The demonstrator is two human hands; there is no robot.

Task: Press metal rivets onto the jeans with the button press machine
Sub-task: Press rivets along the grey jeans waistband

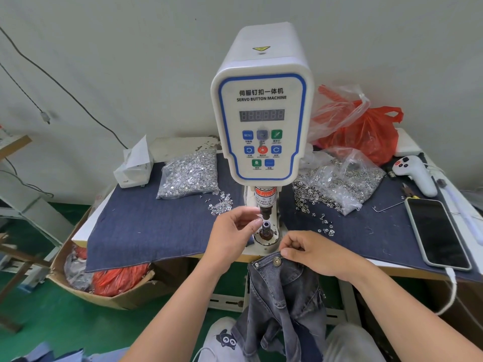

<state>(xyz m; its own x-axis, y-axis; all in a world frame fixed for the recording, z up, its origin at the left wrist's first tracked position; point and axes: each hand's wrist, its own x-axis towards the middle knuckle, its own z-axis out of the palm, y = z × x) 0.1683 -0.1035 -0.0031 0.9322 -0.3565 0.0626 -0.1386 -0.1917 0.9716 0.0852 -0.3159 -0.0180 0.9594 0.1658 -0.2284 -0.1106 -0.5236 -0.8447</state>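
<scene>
Left hand [236, 228] pinches, apparently, a rivet beside the press die [266, 227]. Right hand [311, 250] grips the jeans [285, 288] waistband just near of it.

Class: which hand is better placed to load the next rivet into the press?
The left hand: its fingers sit beside the press die, while the right hand pinches the jeans waistband.
</scene>
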